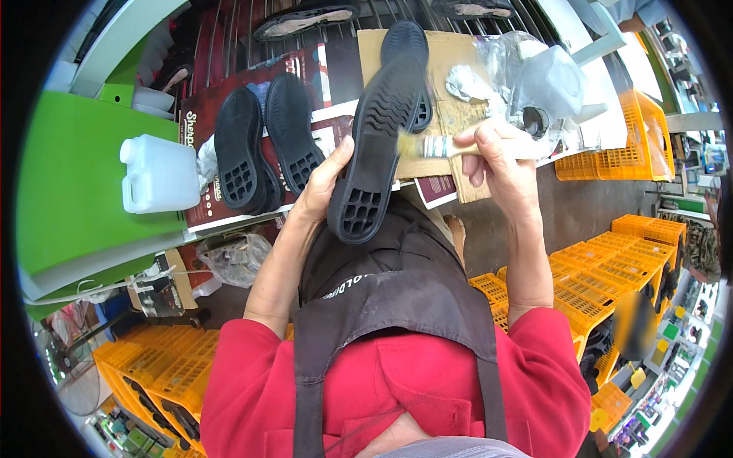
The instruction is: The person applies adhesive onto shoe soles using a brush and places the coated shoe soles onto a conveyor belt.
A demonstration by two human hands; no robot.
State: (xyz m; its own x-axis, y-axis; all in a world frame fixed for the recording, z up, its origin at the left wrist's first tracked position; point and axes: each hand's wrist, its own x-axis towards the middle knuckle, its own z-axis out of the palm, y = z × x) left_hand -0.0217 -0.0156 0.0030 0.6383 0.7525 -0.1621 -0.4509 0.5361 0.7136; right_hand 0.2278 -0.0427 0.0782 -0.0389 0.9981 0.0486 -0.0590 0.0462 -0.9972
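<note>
My left hand is closed around the left edge of a black shoe sole, tilted with its heel end toward me and a grid of square hollows showing there. My right hand grips a paintbrush by its pale handle. The yellowish bristles are at the sole's right edge; whether they touch it I cannot tell. Partly hidden behind the held sole, another black sole lies on the cardboard. To the left are more black soles, some stacked.
A white plastic jug stands at the left, beside a green surface. On the right of the table are a translucent container and crumpled plastic. Orange crates fill the lower right. Shoe pieces lie on a barred rack beyond.
</note>
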